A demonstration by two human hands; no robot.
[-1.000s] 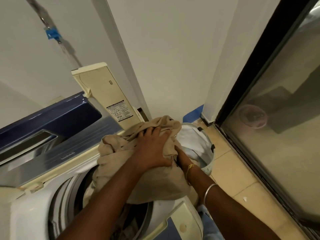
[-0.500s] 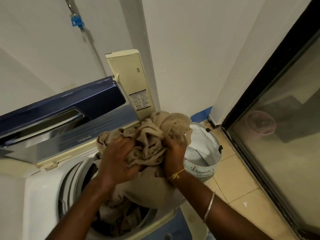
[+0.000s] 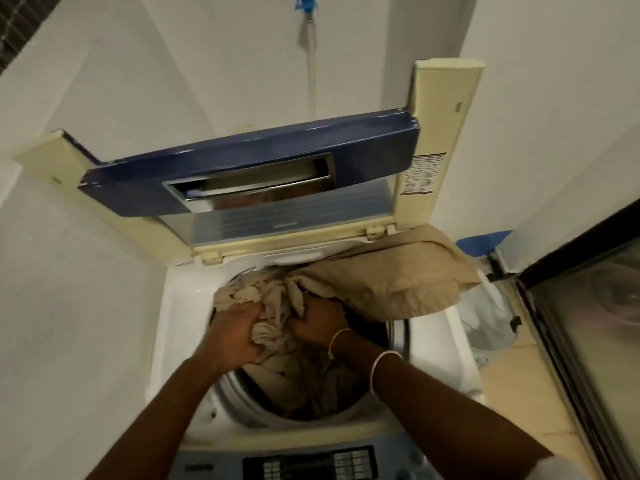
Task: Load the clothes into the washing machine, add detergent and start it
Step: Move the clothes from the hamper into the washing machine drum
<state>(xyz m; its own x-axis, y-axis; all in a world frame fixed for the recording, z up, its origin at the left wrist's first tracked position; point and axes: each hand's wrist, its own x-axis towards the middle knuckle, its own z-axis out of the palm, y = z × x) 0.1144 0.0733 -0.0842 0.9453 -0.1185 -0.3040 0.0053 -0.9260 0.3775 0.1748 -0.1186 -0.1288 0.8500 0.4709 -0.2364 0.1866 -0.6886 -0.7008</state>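
A top-loading washing machine [image 3: 180, 306] stands below me with its blue lid [image 3: 249, 168] folded up against the wall. A large beige cloth [image 3: 391, 275] is bunched over the drum opening, and part of it drapes over the machine's right rim. My left hand [image 3: 235, 330] grips a bunch of the cloth at the drum's left side. Close beside it, my right hand [image 3: 320, 322] grips another fold. More beige fabric lies deeper inside the drum [image 3: 242, 400].
The control panel [image 3: 311, 464] runs along the machine's near edge. A white laundry basket [image 3: 491, 320] sits on the tiled floor to the right of the machine. A glass door [image 3: 595, 323] stands at the far right. Walls close in at the left and behind.
Both hands moved left with the beige cloth from above the laundry basket to the drum opening and lowered it in. My view swung left to face the machine squarely.
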